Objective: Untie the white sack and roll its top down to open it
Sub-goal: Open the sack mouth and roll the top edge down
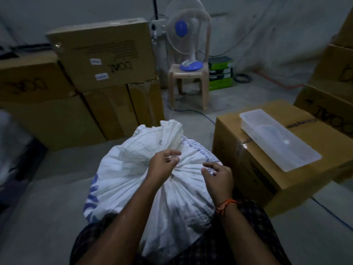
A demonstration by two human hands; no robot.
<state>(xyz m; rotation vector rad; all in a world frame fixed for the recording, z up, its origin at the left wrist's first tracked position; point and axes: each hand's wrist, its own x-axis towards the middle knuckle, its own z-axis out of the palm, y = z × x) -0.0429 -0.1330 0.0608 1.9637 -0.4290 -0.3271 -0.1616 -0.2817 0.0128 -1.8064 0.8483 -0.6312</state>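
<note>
A bulging white woven plastic sack [152, 178] stands between the person's knees, its gathered neck pointing away; the left hand [162, 161] pinches the tie, nearer than the loosely spread, empty right hand [217, 175].

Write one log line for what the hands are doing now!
step: untying | left hand: fingers at tied neck | right hand: open, beside neck | white sack: still tied

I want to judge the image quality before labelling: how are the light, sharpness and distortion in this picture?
Head view: dim, bluish light throughout; the white sack is the brightest thing, the cardboard boxes look murky. Wide-angle bending curves the edges, and the left border is smeared. The fan is soft and hazy; the left hand and right hand are fairly sharp, with slight blur at the fingertips.
</note>
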